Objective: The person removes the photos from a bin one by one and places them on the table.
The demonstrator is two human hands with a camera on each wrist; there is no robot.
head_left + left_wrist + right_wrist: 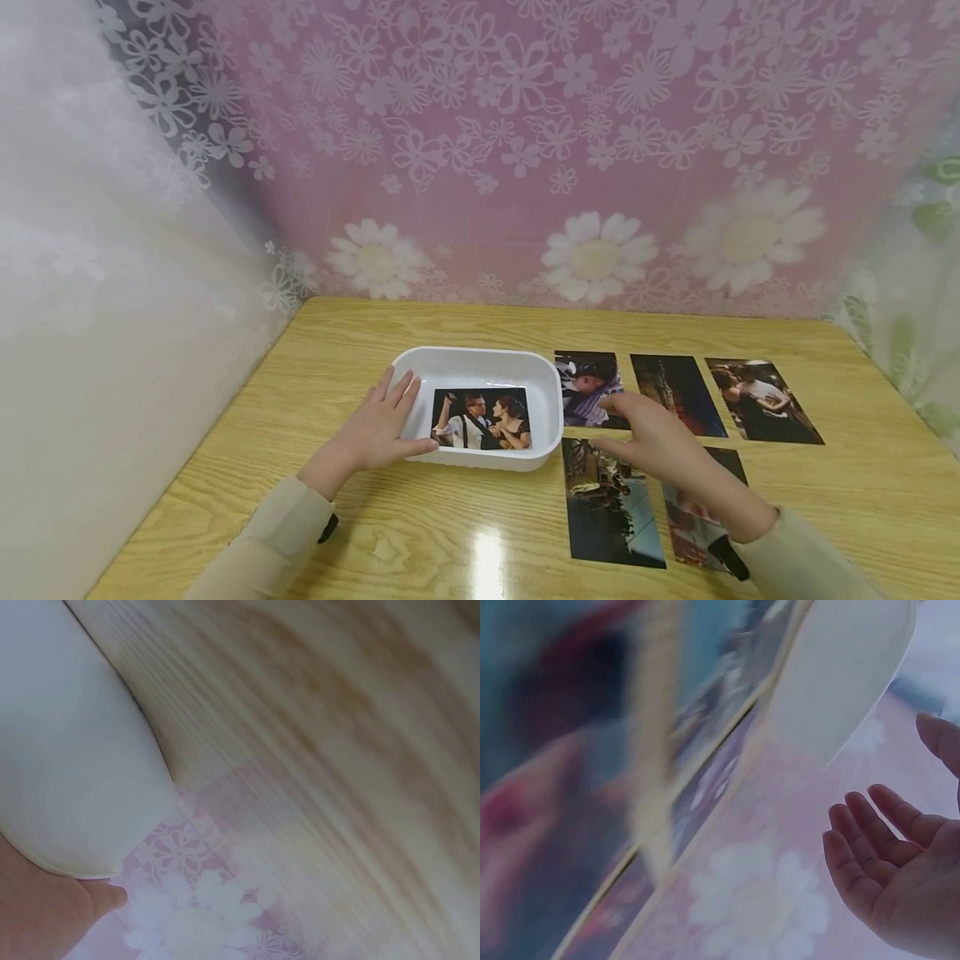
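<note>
My left hand [381,425] rests on the left end of a white plastic tub [552,408], fingers spread over the rim and thumb along the front edge. Inside the tub lies a photo of two people [482,419]. To its right my right hand [660,442] is held above the loose photos, with nothing between its thumb and loosely bent fingers. Nearest to it are a photo with a striped garment [581,408] and a photo with a blue area [637,517]. Its forearm partly covers another photo [693,525].
A dark photo [678,392] and a photo of two embracing people [765,400] lie in the back row on the wooden table [420,533]. A pink flowered cloth [480,167] hangs behind the table, with pale cloth at both sides.
</note>
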